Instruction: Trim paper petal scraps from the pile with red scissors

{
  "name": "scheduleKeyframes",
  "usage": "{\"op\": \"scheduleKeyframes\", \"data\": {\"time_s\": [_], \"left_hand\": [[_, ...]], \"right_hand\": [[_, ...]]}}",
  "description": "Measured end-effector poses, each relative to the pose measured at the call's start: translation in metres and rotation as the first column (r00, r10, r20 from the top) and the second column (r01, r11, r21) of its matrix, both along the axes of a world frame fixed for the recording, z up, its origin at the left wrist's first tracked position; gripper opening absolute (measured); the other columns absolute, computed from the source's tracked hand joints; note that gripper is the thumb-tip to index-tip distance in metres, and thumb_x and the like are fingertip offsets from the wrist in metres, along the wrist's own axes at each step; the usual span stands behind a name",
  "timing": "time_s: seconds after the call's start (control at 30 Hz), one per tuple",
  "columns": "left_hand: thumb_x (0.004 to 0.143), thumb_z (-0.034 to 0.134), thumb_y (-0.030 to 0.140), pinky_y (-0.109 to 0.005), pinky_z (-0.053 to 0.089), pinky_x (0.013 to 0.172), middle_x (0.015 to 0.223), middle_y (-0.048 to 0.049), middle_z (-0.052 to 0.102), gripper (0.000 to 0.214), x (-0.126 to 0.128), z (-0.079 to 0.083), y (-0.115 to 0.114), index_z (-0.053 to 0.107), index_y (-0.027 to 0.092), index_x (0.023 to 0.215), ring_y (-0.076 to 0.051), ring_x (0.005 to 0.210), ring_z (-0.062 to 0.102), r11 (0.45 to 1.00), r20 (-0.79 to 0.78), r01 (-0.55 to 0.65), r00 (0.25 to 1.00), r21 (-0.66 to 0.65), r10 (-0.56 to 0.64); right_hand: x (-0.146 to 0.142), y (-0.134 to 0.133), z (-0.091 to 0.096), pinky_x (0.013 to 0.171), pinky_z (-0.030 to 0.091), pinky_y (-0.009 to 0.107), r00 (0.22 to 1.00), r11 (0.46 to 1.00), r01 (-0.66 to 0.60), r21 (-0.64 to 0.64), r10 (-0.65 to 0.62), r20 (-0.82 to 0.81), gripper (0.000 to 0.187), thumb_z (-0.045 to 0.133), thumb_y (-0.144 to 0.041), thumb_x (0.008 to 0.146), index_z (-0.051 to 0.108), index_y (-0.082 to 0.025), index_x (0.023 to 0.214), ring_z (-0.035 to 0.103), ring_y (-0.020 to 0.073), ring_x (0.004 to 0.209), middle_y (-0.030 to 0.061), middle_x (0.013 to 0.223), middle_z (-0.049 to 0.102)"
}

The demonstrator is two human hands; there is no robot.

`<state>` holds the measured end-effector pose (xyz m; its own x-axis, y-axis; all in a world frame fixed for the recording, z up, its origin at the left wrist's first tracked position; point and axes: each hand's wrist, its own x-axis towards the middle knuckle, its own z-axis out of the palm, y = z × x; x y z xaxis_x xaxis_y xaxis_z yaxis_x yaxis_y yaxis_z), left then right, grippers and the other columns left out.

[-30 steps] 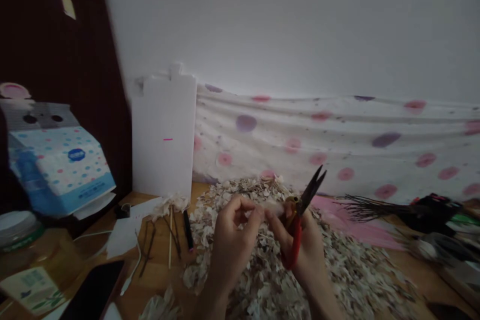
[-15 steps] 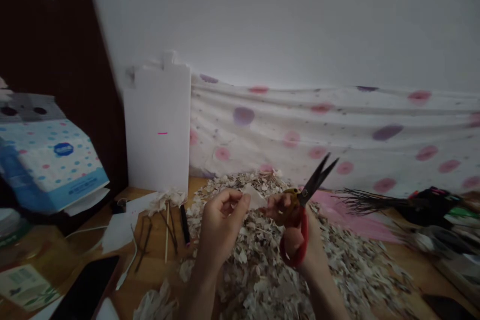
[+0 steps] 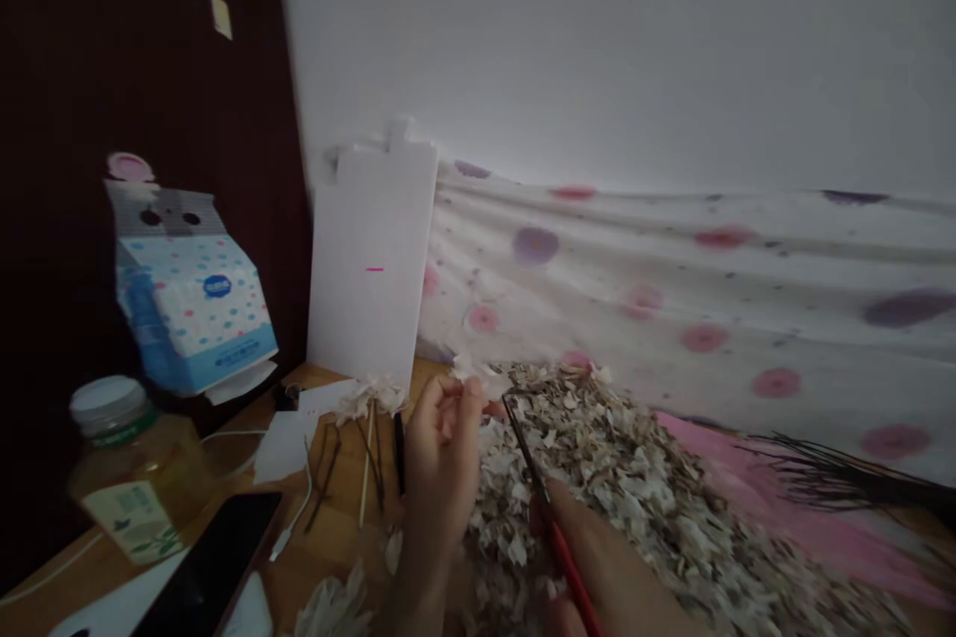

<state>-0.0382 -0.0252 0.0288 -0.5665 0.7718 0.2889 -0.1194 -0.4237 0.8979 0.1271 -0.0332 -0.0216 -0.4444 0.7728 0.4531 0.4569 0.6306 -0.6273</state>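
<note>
Left hand (image 3: 440, 463) pinches a small white scrap (image 3: 478, 373) between thumb and fingertips, fingers curled, scrap poking out above them. Right hand (image 3: 612, 567) is closed round the red-handled scissors (image 3: 553, 528), mostly out of view at the bottom edge; blades look shut, tips just beside the scrap. Scrap looks thin and easily torn: light pinch, steady wrist, blades clear of fingers. Both hands sit over a pile of pale flakes (image 3: 619, 488) on the bench (image 3: 329, 557).
</note>
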Motion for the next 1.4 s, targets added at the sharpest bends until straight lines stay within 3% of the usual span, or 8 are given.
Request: {"op": "scheduleKeyframes", "data": {"time_s": [0.13, 0.27, 0.37, 0.47, 0.8, 1.03, 1.2, 1.4], "left_hand": [[0.089, 0.059, 0.042, -0.022, 0.045, 0.066, 0.065, 0.0038, 0.057, 0.025, 0.008, -0.004, 0.0, 0.051, 0.022, 0.075, -0.014, 0.066, 0.06, 0.999, -0.102, 0.047, 0.994, -0.002, -0.047], [0.092, 0.054, 0.044, -0.025, 0.046, 0.072, 0.073, 0.0006, 0.063, 0.025, 0.023, -0.007, -0.002, 0.051, 0.022, 0.079, -0.016, 0.073, 0.063, 0.992, -0.11, 0.125, 0.986, -0.019, -0.126], [0.094, 0.052, 0.045, -0.026, 0.046, 0.073, 0.074, -0.0005, 0.062, 0.027, 0.032, -0.009, -0.003, 0.051, 0.022, 0.08, -0.017, 0.073, 0.061, 0.992, -0.125, 0.125, 0.984, -0.032, -0.128], [0.094, 0.051, 0.047, -0.027, 0.046, 0.072, 0.073, -0.0004, 0.059, 0.028, 0.035, -0.011, -0.001, 0.05, 0.022, 0.081, -0.017, 0.071, 0.059, 0.991, -0.128, 0.135, 0.982, -0.019, -0.136], [0.093, 0.051, 0.05, -0.026, 0.046, 0.068, 0.075, -0.0015, 0.063, 0.029, 0.038, -0.012, 0.004, 0.051, 0.023, 0.085, -0.018, 0.072, 0.062, 0.986, -0.116, 0.168, 0.979, -0.006, -0.168], [0.093, 0.053, 0.047, -0.026, 0.048, 0.064, 0.074, -0.0019, 0.067, 0.027, 0.038, -0.008, 0.002, 0.05, 0.023, 0.081, -0.018, 0.071, 0.066, 0.979, -0.059, 0.202, 0.978, -0.003, -0.202], [0.092, 0.055, 0.047, -0.026, 0.051, 0.07, 0.072, -0.0009, 0.07, 0.027, 0.035, -0.007, 0.004, 0.052, 0.023, 0.08, -0.018, 0.074, 0.069, 0.975, -0.021, 0.221, 0.975, 0.02, -0.22], [0.091, 0.057, 0.045, -0.025, 0.05, 0.072, 0.072, 0.0003, 0.071, 0.025, 0.029, -0.01, 0.006, 0.054, 0.022, 0.08, -0.017, 0.072, 0.069, 0.959, 0.027, 0.28, 0.959, 0.041, -0.281]], "right_hand": [[-0.007, 0.014, -0.005, 0.047, 0.044, 0.031, 0.999, 0.997, -0.038, -0.064, 0.039, 0.023, 0.054, 0.061, -0.08, 0.068, 0.06, -0.027, 0.079, 0.058, 0.0253, 0.049, 0.0058, 0.061, 0.065], [-0.003, 0.012, 0.007, 0.051, 0.046, 0.031, 0.999, 0.994, -0.051, -0.093, 0.053, 0.011, 0.069, 0.044, -0.091, 0.072, 0.058, -0.024, 0.081, 0.058, 0.024, 0.052, 0.0075, 0.067, 0.067], [-0.001, 0.006, 0.022, 0.059, 0.05, 0.033, 0.998, 0.99, -0.07, -0.122, 0.07, -0.001, 0.081, 0.033, -0.095, 0.073, 0.06, -0.021, 0.091, 0.061, 0.0258, 0.061, 0.0099, 0.075, 0.069], [-0.001, 0.002, 0.031, 0.069, 0.053, 0.034, 0.997, 0.988, -0.076, -0.136, 0.074, -0.023, 0.086, 0.034, -0.094, 0.074, 0.061, -0.019, 0.105, 0.062, 0.0265, 0.067, 0.0118, 0.085, 0.071], [-0.002, 0.0, 0.031, 0.06, 0.05, 0.03, 0.998, 0.992, -0.012, -0.123, 0.004, -0.067, 0.079, 0.039, -0.09, 0.077, 0.065, -0.018, 0.097, 0.057, 0.0241, 0.063, 0.0072, 0.071, 0.066], [-0.008, 0.008, 0.031, 0.053, 0.045, 0.03, 1.0, 0.99, -0.003, -0.138, 0.004, 0.007, 0.088, 0.025, -0.097, 0.072, 0.06, -0.018, 0.087, 0.052, 0.0219, 0.058, 0.006, 0.066, 0.062], [-0.006, 0.005, 0.032, 0.051, 0.039, 0.029, 0.997, 0.989, 0.054, -0.136, -0.047, 0.06, 0.084, 0.024, -0.099, 0.069, 0.056, -0.021, 0.076, 0.05, 0.0211, 0.057, 0.0068, 0.065, 0.063], [-0.007, 0.008, 0.033, 0.052, 0.034, 0.027, 0.998, 0.98, -0.028, -0.197, 0.038, 0.044, 0.086, 0.024, -0.101, 0.062, 0.049, -0.02, 0.075, 0.04, 0.0172, 0.057, 0.0036, 0.067, 0.058]]}}
